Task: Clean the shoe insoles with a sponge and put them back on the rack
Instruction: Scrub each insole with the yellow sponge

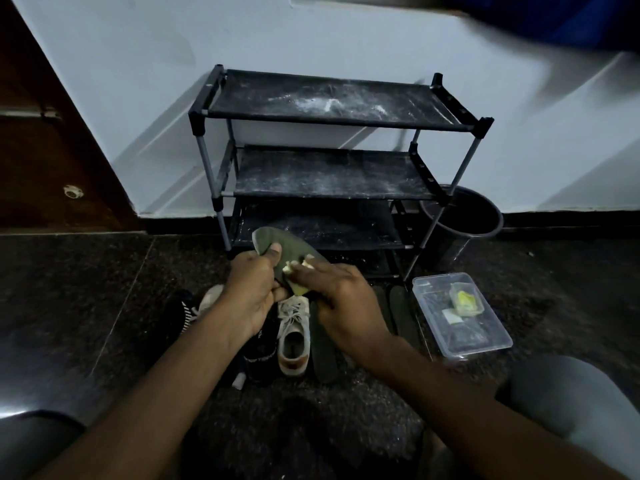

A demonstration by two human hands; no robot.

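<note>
Bare forearms (180, 386), grey trousers (575, 400)

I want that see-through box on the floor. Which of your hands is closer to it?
Right. The right hand sits just left of the box; the left hand is farther left.

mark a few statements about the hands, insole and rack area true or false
1. The left hand grips the green insole. True.
2. The right hand holds a sponge against the insole. True.
3. The white shoe stands on the rack. False: it lies on the floor in front of it.
4. The clear box sits left of the rack. False: it is on the floor to its right, near the dark bin.
</note>
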